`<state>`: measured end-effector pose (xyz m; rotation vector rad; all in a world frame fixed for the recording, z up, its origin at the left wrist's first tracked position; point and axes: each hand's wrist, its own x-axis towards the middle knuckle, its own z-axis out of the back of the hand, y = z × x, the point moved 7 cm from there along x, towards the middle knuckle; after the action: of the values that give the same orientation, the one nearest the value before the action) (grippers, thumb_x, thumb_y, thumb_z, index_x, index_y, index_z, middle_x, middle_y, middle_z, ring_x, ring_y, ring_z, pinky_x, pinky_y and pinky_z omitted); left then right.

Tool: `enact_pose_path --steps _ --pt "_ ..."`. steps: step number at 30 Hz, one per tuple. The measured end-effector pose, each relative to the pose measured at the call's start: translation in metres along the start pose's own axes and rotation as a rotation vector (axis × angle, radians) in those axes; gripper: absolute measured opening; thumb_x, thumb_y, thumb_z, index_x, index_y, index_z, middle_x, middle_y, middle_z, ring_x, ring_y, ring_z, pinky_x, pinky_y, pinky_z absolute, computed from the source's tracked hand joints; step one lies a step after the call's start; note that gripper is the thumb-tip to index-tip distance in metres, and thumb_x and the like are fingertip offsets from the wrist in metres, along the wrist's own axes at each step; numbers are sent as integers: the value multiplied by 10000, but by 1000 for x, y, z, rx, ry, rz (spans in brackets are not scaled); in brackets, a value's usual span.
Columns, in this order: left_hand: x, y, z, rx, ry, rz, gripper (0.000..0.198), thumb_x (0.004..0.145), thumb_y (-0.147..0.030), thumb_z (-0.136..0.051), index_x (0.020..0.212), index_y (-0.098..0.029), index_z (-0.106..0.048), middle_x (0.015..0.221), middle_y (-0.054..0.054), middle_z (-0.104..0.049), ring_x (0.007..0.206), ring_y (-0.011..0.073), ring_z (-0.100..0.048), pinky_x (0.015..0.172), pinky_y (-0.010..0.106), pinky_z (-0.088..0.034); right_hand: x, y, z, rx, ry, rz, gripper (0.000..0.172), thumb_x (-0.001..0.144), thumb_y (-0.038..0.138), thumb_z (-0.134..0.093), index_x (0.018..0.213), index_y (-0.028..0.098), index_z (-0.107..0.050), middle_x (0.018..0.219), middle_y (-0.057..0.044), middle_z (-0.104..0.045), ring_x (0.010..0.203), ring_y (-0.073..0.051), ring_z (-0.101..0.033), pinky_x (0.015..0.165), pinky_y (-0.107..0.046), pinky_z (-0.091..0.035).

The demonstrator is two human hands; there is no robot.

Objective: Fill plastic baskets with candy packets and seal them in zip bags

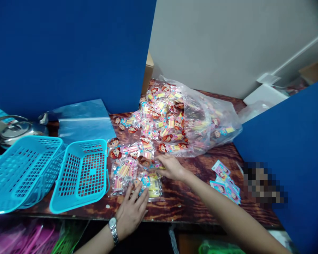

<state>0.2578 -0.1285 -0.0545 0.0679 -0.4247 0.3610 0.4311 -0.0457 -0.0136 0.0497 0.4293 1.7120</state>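
Observation:
Small clear packets printed with cartoon figures [127, 169] lie in a loose group on the dark wood-patterned table [190, 208]. My left hand [132, 210], with a silver watch at the wrist, rests with fingers spread over the front packets. Just beyond it, my right hand [171, 167] has its fingers bent together at the edge of a packet [145, 162]; the fingertips are partly hidden. A larger pile of the same packets [159, 113] spills from a big clear plastic bag [214, 120] lying on its side.
Turquoise baskets [82, 173] stand at the left, beside a metal kettle [18, 130] and a flat plastic sheet [84, 123]. Printed cards [226, 183] lie at the right. Blue panels [69, 53] border the table. Pink and green items in plastic [37, 236] show below its front edge.

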Motion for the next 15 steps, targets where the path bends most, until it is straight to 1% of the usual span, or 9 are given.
enact_pose_path --steps 2,3,5,6,8,11,13,15 --pt "-2 -2 2 1 -2 -22 377 883 -368 -481 1188 -160 -557 1326 74 -504 1267 304 -351 1083 505 -128 -2 -1 2 120 19 52 302 798 380 -602 997 152 -598 974 -77 -624 899 -214 -559 813 -316 -412" --pt "-4 -4 2 4 11 -44 362 885 -333 -481 1196 -161 -551 1323 73 -507 1252 291 -373 1076 484 -162 -4 3 -1 155 53 111 283 788 369 -612 974 156 -607 1020 -76 -615 934 -213 -557 830 -314 -411" --pt "-8 -9 2 5 42 -96 342 893 -260 -466 1213 -162 -535 1303 67 -526 1209 249 -428 1049 423 -234 -11 15 -13 133 134 233 322 734 355 -665 986 159 -613 1192 -102 -547 1063 -240 -513 888 -332 -391" --pt "-11 -11 3 3 52 -116 334 900 -240 -452 1214 -161 -533 1285 62 -542 1186 229 -451 1032 396 -261 -14 20 -21 79 164 264 364 708 350 -689 1007 158 -609 1266 -120 -496 1117 -262 -479 910 -353 -378" --pt "-14 -13 4 -9 61 -133 318 915 -253 -425 1193 -159 -547 1247 52 -575 1156 214 -476 1008 376 -288 -17 26 -33 -43 185 241 439 706 359 -690 1082 163 -578 1321 -144 -443 1147 -293 -449 913 -404 -368" --pt "-12 -10 3 -41 88 -136 333 922 -311 -411 1183 -161 -552 1242 50 -580 1158 220 -477 1012 387 -283 -17 25 -37 -140 162 143 474 771 402 -624 1185 205 -504 1195 -128 -536 1068 -284 -489 868 -433 -373" --pt "-4 -3 -1 -70 109 -123 361 917 -335 -417 1217 -169 -527 1260 53 -566 1174 226 -468 1025 401 -270 -15 21 -29 -145 132 109 523 759 405 -635 1217 215 -470 1119 -112 -570 1031 -273 -498 862 -415 -366" --pt "8 8 -3 -96 105 -92 384 909 -350 -427 1241 -175 -507 1260 61 -565 1181 235 -466 1023 414 -285 -13 13 -14 -135 72 55 578 733 365 -659 1243 200 -443 1104 -108 -570 1031 -264 -493 884 -395 -348"
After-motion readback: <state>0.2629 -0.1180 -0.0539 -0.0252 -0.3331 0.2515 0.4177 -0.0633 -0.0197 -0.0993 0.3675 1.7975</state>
